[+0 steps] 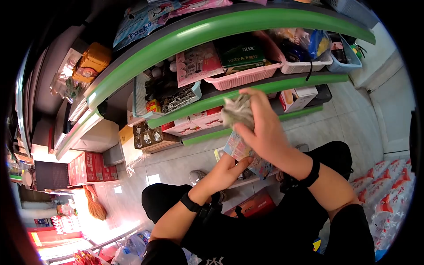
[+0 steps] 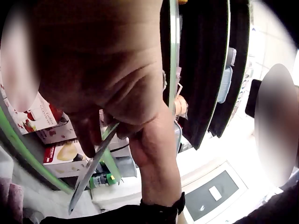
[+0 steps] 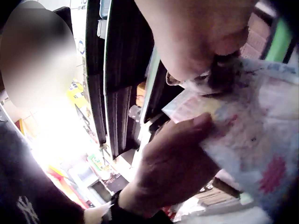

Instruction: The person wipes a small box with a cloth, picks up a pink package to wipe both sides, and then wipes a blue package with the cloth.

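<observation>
Left hand [image 1: 228, 172]: my thumb and fingers pinch the colourful flat packet [image 1: 237, 148], held above the floor [image 1: 165, 163]. Right hand [image 1: 264, 126]: clamped on a crumpled greyish cloth [image 1: 237, 111], blurred, just beside the packet. Hands close together. In front: green-edged shelves [image 1: 212, 102] with a pink basket [image 1: 243, 80]; contact between cloth and packet, cannot tell

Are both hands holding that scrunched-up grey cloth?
No, only the right hand grips the grey cloth, while the left hand holds the colourful flat packet.
</observation>
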